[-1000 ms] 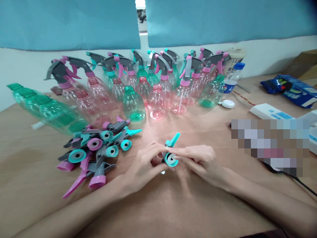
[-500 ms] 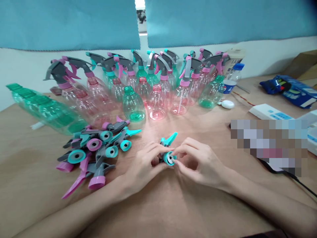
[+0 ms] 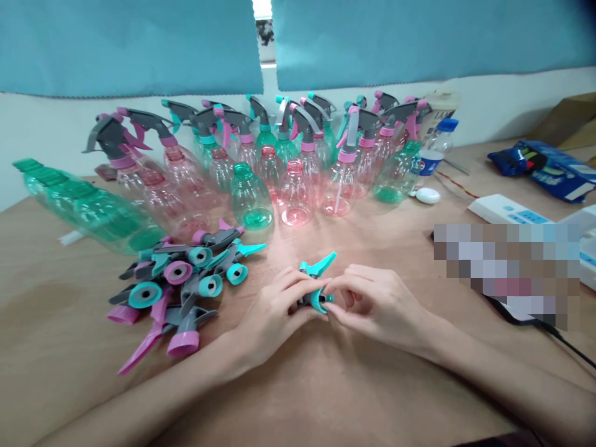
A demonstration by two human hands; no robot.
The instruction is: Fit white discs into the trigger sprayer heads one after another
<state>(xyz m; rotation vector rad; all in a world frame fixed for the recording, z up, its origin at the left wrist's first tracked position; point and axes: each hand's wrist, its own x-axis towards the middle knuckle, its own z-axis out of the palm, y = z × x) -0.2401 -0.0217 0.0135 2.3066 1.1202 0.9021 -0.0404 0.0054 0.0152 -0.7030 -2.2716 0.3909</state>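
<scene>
A grey and teal trigger spray head [image 3: 318, 266] is held low over the table, its teal trigger pointing up and right. My left hand [image 3: 274, 304] is closed around the grey body from the left. With thumb and fingertips, my right hand [image 3: 379, 304] pinches the teal collar from the right. Whether a small part sits between those fingertips is hidden. Left of my left hand lies a pile of spray heads, among them one with a pink collar [image 3: 182, 343] and one with a teal collar [image 3: 145, 294].
Spray bottles stand across the back, including an open green bottle [image 3: 252, 205] and an open pink bottle [image 3: 296, 198]. More green bottles [image 3: 93, 205] are at the left. To the right are a phone-like device [image 3: 507, 273], a power strip [image 3: 507, 210] and a blue packet [image 3: 549, 171].
The spray head has turned, so its collar opening shows more from the side. My right hand has shifted slightly; the left fingers have moved a little over the body.
</scene>
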